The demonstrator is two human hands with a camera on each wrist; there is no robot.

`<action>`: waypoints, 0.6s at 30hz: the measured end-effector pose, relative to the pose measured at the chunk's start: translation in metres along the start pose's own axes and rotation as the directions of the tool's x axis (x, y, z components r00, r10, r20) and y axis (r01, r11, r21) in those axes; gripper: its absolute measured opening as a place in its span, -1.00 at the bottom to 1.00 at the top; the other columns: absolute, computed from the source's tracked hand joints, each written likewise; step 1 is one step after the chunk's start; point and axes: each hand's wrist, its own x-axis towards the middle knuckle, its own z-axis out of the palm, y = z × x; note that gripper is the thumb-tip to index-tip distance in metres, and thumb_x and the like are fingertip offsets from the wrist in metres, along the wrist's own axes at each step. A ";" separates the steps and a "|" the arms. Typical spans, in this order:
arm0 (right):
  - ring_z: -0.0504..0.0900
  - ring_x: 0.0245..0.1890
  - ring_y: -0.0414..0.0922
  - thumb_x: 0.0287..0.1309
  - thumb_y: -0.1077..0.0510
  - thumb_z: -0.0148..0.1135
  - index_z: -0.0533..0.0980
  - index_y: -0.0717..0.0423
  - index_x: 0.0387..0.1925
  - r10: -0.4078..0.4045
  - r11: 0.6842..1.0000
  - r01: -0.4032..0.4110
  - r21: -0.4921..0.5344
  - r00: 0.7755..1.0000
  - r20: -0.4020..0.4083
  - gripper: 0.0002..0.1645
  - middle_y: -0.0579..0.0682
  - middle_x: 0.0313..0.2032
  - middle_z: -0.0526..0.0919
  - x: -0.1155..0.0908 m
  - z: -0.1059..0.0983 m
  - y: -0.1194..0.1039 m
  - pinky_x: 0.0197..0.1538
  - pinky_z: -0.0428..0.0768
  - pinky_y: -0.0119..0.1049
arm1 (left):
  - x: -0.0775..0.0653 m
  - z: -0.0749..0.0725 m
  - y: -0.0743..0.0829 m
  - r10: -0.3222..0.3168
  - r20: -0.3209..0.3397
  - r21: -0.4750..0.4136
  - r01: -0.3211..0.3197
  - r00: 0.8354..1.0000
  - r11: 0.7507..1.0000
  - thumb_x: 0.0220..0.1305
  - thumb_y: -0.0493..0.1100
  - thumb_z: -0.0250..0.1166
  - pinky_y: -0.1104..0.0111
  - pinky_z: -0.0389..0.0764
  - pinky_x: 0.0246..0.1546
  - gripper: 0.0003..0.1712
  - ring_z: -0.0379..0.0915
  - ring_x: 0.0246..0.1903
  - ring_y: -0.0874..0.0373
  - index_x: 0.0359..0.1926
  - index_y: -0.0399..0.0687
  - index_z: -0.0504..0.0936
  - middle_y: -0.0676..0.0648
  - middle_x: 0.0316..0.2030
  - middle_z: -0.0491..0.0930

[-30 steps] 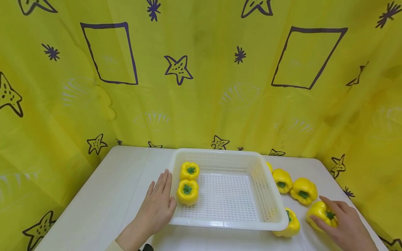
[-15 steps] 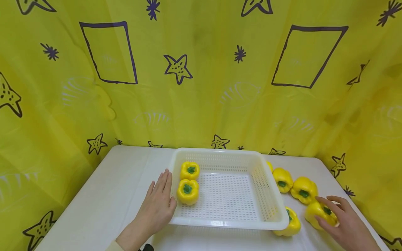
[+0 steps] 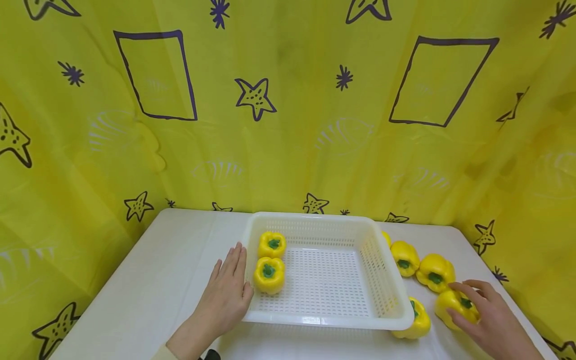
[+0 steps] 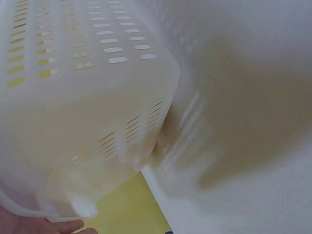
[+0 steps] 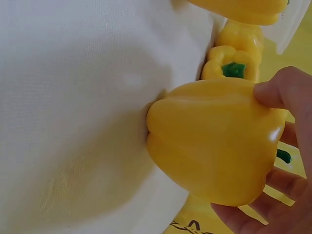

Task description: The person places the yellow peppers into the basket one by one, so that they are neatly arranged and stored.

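2 peppers [image 3: 269, 278] in bskt [image 3: 333, 321], 5 out

Under half seems done: 2 are set at bskt's L end, stems up; 5 are left on R side of table [image 3: 148, 280]. Of these, the gripped pepper [image 3: 451, 310] is held by R hand [image 3: 500, 317], thumb & fingers spread only pepper-wide round it; whether it's lifted can't be told. Beyond it, two loose peppers [image 3: 434, 271] are seen, plus one mostly hidden by bskt; the corner pepper [image 3: 418, 322] is part-hidden by bskt's near-R corner. Bskt's L rim is touched by L hand [image 3: 226, 295], fingers straight, nothing gripped.
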 end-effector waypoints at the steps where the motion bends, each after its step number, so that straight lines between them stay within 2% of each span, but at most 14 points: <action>1: 0.54 -0.26 0.18 -0.22 0.15 0.58 0.57 0.18 -0.07 -0.001 1.000 0.001 0.004 1.000 0.002 -0.41 0.26 -0.09 0.49 0.000 0.000 0.000 -0.39 0.53 -0.10 | 0.000 0.000 0.000 0.002 -0.002 0.001 -0.002 1.000 1.000 0.41 -0.09 0.01 -0.18 0.00 0.48 -0.23 -0.10 0.54 -0.19 0.51 -0.35 0.04 -0.26 0.55 -0.04; 3: 0.55 -0.20 0.23 -0.18 0.16 0.56 0.56 0.20 -0.06 0.012 1.000 -0.012 0.008 1.000 0.018 -0.43 0.26 -0.05 0.48 0.000 0.000 -0.001 -0.32 0.56 0.11 | 0.000 -0.001 0.000 0.005 -0.003 0.000 -0.005 1.000 1.000 0.41 -0.10 0.01 -0.18 -0.01 0.48 -0.24 -0.10 0.54 -0.19 0.51 -0.35 0.04 -0.26 0.55 -0.04; 5: 0.55 -0.17 0.24 -0.15 0.16 0.55 0.56 0.21 -0.06 0.026 1.000 -0.026 0.008 0.999 0.034 -0.45 0.26 -0.02 0.48 0.001 -0.001 -0.002 -0.27 0.55 0.22 | 0.001 -0.001 0.000 0.006 -0.002 -0.001 -0.006 1.000 1.000 0.41 -0.10 0.00 -0.18 -0.01 0.48 -0.24 -0.10 0.54 -0.19 0.51 -0.35 0.04 -0.27 0.55 -0.04; 8: 0.55 -0.16 0.23 -0.13 0.15 0.54 0.57 0.19 -0.06 0.026 1.000 -0.026 -0.001 0.999 0.044 -0.47 0.25 -0.03 0.50 0.001 -0.002 -0.002 -0.26 0.56 0.18 | 0.000 -0.001 0.000 0.005 -0.004 0.001 -0.005 1.000 1.000 0.41 -0.09 0.00 -0.18 -0.01 0.48 -0.24 -0.10 0.54 -0.19 0.50 -0.36 0.06 -0.27 0.55 -0.03; 12: 0.57 -0.19 0.20 -0.20 0.14 0.58 0.60 0.17 -0.09 0.004 1.000 -0.004 -0.015 1.000 0.003 -0.45 0.22 -0.07 0.54 0.000 -0.005 -0.003 -0.33 0.55 -0.08 | 0.000 -0.001 0.000 0.005 -0.007 0.004 -0.005 1.000 1.000 0.41 -0.08 0.00 -0.16 -0.04 0.49 -0.24 -0.12 0.54 -0.18 0.50 -0.36 0.06 -0.27 0.55 -0.03; 13: 0.57 -0.20 0.20 -0.22 0.14 0.59 0.60 0.16 -0.10 0.001 1.000 -0.001 -0.020 1.000 -0.008 -0.45 0.21 -0.08 0.55 0.001 -0.006 -0.003 -0.34 0.54 -0.09 | 0.000 -0.001 0.000 0.006 -0.008 0.003 -0.006 1.000 1.000 0.41 -0.08 0.00 -0.16 -0.05 0.49 -0.24 -0.12 0.55 -0.18 0.50 -0.36 0.06 -0.27 0.55 -0.03; 15: 0.56 -0.21 0.19 -0.26 0.14 0.60 0.60 0.15 -0.11 -0.015 0.999 0.014 -0.033 0.999 -0.030 -0.43 0.21 -0.09 0.55 0.002 -0.009 -0.004 -0.36 0.53 -0.10 | 0.000 -0.001 0.000 0.008 -0.010 0.003 -0.008 1.000 1.000 0.42 -0.06 -0.01 -0.15 -0.07 0.50 -0.24 -0.13 0.55 -0.17 0.50 -0.36 0.06 -0.27 0.55 -0.03; 18: 0.55 -0.22 0.20 -0.25 0.13 0.61 0.59 0.15 -0.09 -0.038 0.998 0.036 -0.044 0.998 -0.042 -0.42 0.23 -0.09 0.55 0.005 -0.013 -0.007 -0.32 0.55 0.08 | 0.000 -0.001 0.000 0.008 -0.016 0.004 -0.008 1.000 1.000 0.44 -0.04 -0.02 -0.14 -0.08 0.50 -0.24 -0.12 0.55 -0.16 0.50 -0.35 0.06 -0.26 0.55 -0.03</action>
